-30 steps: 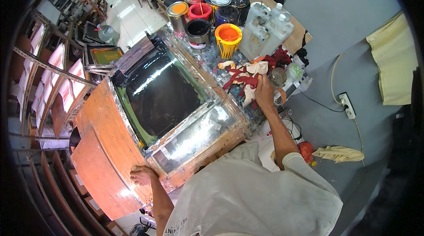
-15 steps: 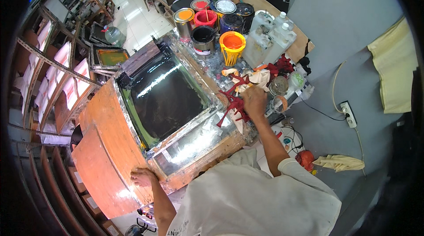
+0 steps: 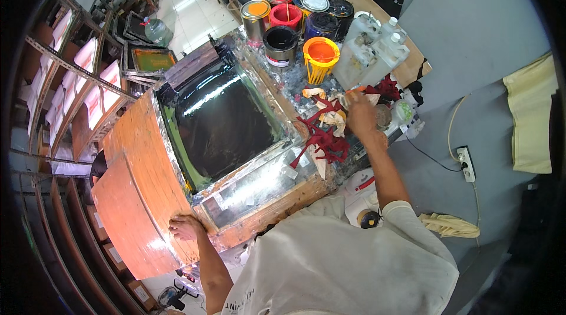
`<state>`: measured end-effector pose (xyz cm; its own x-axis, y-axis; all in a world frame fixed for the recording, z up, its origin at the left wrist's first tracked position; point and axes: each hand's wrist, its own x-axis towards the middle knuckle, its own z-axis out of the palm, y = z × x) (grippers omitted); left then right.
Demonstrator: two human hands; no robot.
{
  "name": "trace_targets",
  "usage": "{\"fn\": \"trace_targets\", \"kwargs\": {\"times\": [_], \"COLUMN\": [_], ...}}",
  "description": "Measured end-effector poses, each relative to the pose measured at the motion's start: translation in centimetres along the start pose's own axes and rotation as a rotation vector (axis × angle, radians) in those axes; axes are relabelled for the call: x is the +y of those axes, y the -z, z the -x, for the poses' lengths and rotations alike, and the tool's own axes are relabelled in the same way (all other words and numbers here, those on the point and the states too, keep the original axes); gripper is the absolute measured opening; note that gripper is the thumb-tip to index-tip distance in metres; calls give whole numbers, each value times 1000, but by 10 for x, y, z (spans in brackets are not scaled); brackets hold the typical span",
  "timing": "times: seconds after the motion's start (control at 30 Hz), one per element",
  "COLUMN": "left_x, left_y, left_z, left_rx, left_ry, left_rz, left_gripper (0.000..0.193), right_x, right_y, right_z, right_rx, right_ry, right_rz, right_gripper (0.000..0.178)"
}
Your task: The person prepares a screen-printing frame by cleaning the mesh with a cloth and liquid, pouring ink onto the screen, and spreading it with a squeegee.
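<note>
My left hand (image 3: 186,227) rests on the orange-brown wooden board (image 3: 138,209), fingers spread out on its surface. Over at the right, my right hand (image 3: 361,116) reaches down among crumpled rags. A dark red rag (image 3: 328,144) lies in strips just left of it, mixed with a cream rag (image 3: 333,119). Something orange shows by its fingertips, which are mostly hidden, so I cannot tell whether they grip anything. Between both hands lies a screen-printing frame (image 3: 227,182) whose dark mesh (image 3: 224,123) is smeared with black ink and edged in green.
Behind the rags stand several paint cans, among them a yellow tub of orange ink (image 3: 321,58) and a black-filled can (image 3: 280,45). Pale plastic jugs (image 3: 377,50) and a glass jar (image 3: 383,116) are close to my right hand. Shelves (image 3: 76,91) line the left.
My right hand has moved right and farther away, off the dark red rag, which now lies more in view. My left hand stays on the board. The whole view has shifted slightly.
</note>
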<state>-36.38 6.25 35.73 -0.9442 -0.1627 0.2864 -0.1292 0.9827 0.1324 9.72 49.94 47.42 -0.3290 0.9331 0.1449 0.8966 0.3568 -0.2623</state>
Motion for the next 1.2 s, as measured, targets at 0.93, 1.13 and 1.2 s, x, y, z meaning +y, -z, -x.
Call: {"fn": "trace_targets", "kwargs": {"times": [0.93, 1.13, 1.2], "left_x": [-24, -25, -28], "left_y": [-8, -7, -7], "left_z": [4, 1, 0], "left_rx": [-21, -25, -78], "left_ry": [-168, -138, -73], "left_rz": [335, 397, 405], "left_gripper": [48, 48, 49], "right_x": [-34, -111, -122], "right_y": [166, 225, 215], "right_z": [-29, -1, 13], "right_rx": [607, 698, 548], "right_ry": [-195, 67, 75], "right_rz": [-741, -1194, -1386], "right_gripper": [24, 32, 35]}}
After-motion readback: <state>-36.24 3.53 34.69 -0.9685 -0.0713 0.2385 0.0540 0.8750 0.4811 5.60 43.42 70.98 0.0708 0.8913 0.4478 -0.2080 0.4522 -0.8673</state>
